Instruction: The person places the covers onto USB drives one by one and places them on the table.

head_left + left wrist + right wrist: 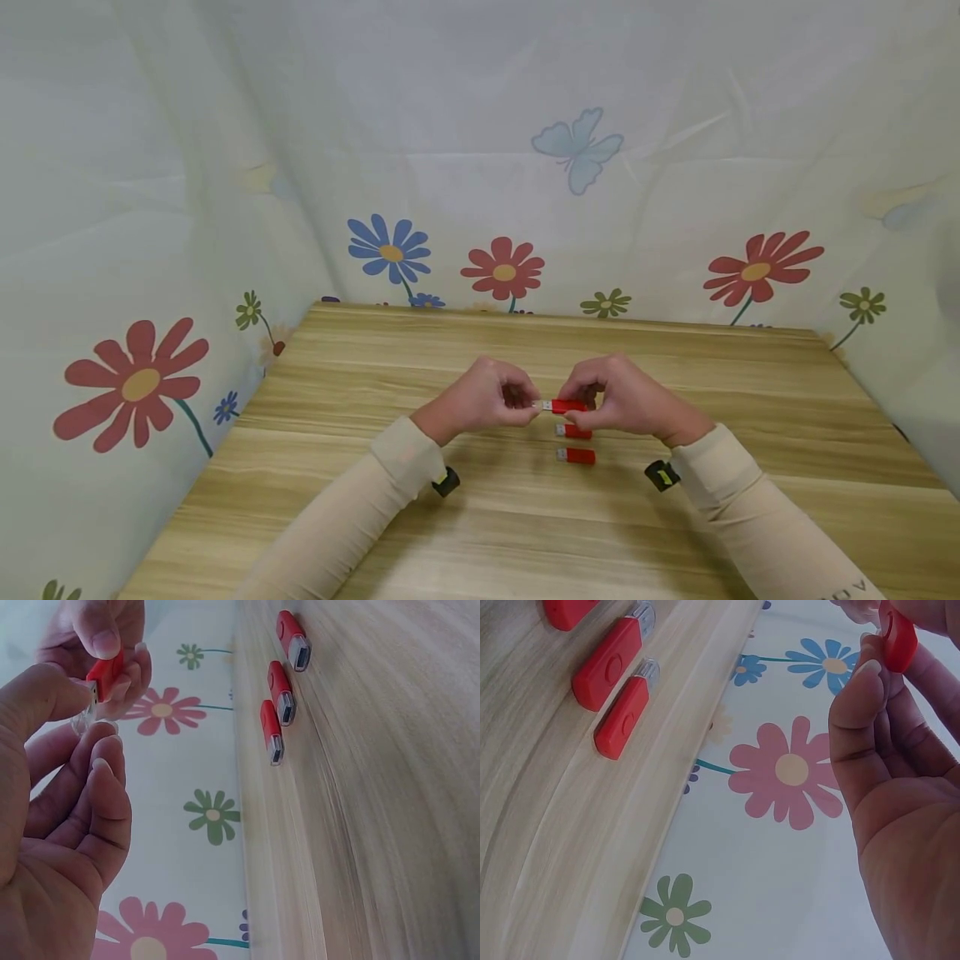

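A red USB stick (567, 407) is pinched between the thumb and fingers of my right hand (626, 398), above the table. Its bare metal plug (94, 689) points toward my left hand (486, 398). Between the left thumb and fingertips I hold a small clear cap (81, 724), close to the plug; whether they touch I cannot tell. Three more red USB sticks lie on the table in a row in the left wrist view: one nearest the camera (293, 639), a middle one (281, 691) and one farther off (271, 731). Each wears a clear cap. Only two show plainly in the head view.
The wood-grain table (360, 358) reaches back to a pale curtain (450, 100) printed with flowers and a butterfly. The curtain also stands along the left and right sides. A dark wrist camera (446, 482) sits under the left cuff, another (662, 475) by the right.
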{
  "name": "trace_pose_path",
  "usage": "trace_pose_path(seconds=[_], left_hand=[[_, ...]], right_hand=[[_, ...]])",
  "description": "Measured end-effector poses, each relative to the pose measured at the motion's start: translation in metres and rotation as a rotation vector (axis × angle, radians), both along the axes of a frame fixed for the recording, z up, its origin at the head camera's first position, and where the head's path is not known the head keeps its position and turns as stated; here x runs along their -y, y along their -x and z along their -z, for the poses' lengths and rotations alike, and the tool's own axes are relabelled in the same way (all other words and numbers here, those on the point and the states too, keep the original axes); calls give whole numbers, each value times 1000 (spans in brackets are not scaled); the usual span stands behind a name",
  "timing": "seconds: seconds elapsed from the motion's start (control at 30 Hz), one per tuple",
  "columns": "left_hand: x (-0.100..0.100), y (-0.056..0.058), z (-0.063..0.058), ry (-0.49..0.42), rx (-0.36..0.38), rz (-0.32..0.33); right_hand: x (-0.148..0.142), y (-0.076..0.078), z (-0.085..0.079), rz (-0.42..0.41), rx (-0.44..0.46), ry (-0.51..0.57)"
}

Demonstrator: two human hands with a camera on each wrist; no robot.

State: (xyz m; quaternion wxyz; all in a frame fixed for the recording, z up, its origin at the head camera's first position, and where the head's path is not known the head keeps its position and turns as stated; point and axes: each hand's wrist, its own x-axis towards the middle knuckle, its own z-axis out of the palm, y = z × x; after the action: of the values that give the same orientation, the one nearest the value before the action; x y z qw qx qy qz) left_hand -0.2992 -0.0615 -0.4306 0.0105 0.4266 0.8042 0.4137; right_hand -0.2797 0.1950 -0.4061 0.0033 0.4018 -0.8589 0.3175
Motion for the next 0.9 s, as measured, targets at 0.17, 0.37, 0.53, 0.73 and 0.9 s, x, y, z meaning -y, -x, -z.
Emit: trace_pose_path(seconds=[0.17, 0.37, 0.53, 0.73, 0.9], left_hand=[[0, -2, 0, 1, -3, -7], [0, -3, 1, 0, 6, -9], [-1, -2, 2, -7, -8, 1], [-2, -2, 3, -12, -31, 9], [-2, -2, 4, -4, -44, 12]], right_hand=[[0, 0, 0, 3, 0, 2], [2, -2, 1, -5, -1, 19], [3, -2, 1, -2, -1, 10], [4, -1, 2, -6, 0, -4], [6, -1, 2, -8, -12, -15]])
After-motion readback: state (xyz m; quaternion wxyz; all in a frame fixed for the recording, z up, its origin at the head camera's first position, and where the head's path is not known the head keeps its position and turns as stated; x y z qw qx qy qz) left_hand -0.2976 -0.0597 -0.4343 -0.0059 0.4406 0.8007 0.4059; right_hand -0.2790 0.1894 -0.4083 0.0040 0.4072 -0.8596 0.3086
